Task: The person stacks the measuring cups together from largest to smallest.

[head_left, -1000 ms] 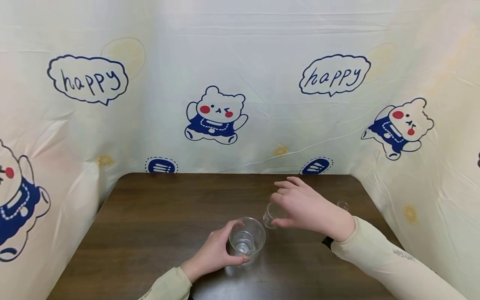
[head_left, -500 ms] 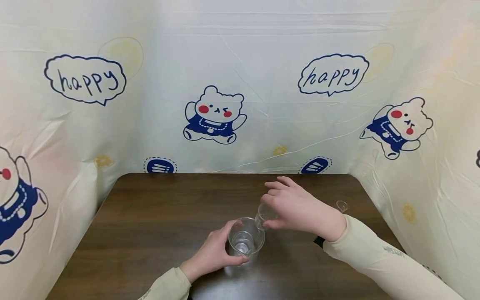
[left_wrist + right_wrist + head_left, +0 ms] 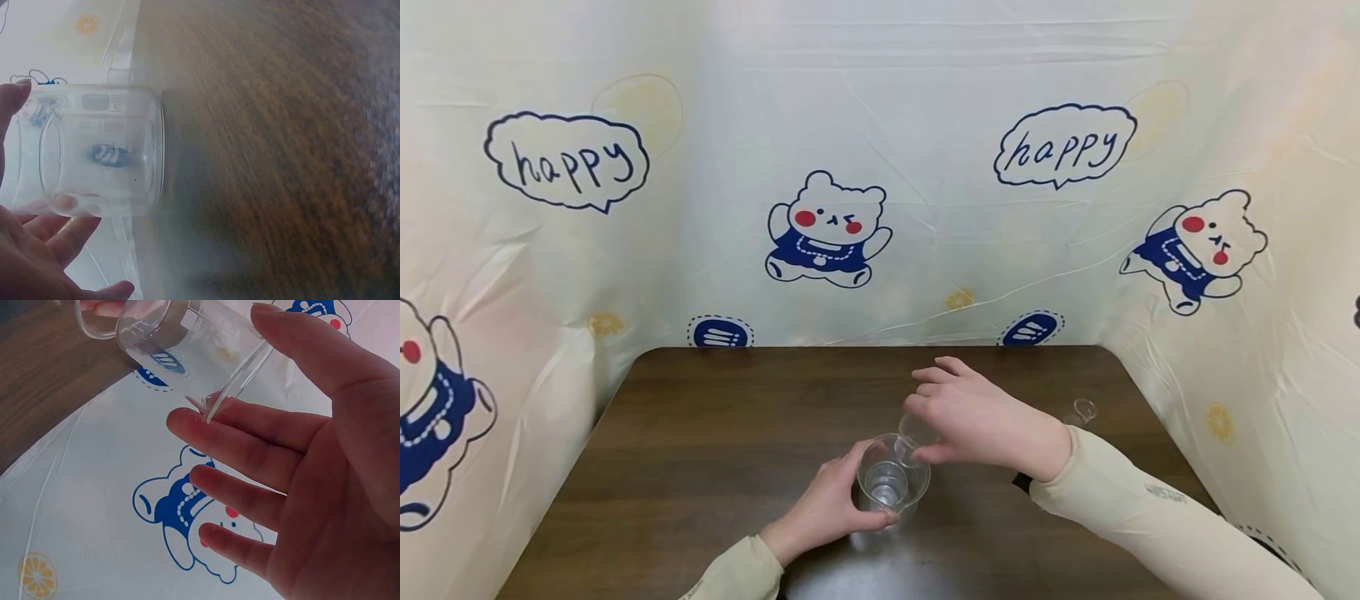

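Note:
My left hand point(image 3: 829, 504) grips a large clear glass beaker point(image 3: 920, 494) standing on the table, thumb on the near side and fingers round the far side. Inside it sits a smaller glass beaker point(image 3: 886, 481), whose rim shows through the wall in the left wrist view. Thumb and fingers of my right hand point(image 3: 981, 417) pinch another small clear beaker point(image 3: 212, 347) near its rim. This beaker is tilted, and its base overlaps the large beaker's right rim in the head view. The right hand's other fingers are spread away from the glass.
A very small piece of clear glassware point(image 3: 1084, 410) is at the table's right, partly behind the right forearm. The dark wooden table point(image 3: 730, 417) ends at a pale printed curtain point(image 3: 925, 167) that rises at the back and both sides.
My right hand has moved left with its small beaker, from beside the large beaker to over its right rim. The left hand and large beaker have stayed in place.

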Action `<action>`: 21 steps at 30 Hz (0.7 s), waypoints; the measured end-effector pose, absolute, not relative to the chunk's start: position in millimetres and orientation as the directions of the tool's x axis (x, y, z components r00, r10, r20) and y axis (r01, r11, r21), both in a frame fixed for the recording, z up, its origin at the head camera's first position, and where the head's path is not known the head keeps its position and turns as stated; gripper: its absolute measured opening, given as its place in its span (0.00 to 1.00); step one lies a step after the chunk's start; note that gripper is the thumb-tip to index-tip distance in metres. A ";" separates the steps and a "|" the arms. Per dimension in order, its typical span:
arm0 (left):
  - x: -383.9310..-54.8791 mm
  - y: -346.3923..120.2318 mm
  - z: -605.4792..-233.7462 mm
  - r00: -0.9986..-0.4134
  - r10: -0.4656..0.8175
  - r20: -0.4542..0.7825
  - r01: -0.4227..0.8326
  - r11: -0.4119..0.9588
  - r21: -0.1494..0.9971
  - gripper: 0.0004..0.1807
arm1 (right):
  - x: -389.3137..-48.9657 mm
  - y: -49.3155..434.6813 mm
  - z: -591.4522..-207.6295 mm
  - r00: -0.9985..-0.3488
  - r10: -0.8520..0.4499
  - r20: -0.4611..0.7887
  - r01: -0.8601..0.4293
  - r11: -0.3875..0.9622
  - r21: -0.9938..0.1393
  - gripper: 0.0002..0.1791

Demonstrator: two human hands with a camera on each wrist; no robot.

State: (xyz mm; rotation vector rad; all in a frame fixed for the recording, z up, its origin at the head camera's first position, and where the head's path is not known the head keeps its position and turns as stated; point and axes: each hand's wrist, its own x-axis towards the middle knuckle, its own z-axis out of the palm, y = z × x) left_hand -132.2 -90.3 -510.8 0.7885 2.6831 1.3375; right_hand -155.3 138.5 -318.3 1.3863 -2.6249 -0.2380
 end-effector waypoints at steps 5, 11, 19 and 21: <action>-132.1 -90.9 -510.3 -0.870 0.456 0.188 0.426 0.504 0.751 0.47 | -154.8 132.9 -319.7 -0.549 -0.833 0.061 -0.806 0.548 0.225 0.25; -132.8 -90.8 -512.5 -0.867 0.456 0.200 0.437 0.504 0.745 0.47 | -154.6 128.8 -321.6 -0.537 -0.841 0.065 -0.810 0.535 0.238 0.25; -131.6 -92.3 -513.4 -0.867 0.460 0.190 0.431 0.503 0.750 0.48 | -153.3 121.3 -325.7 -0.527 -0.850 0.032 -0.816 0.516 0.260 0.23; -131.1 -91.9 -512.7 -0.868 0.461 0.184 0.428 0.507 0.748 0.48 | -152.2 119.3 -326.7 -0.526 -0.851 0.015 -0.819 0.510 0.262 0.23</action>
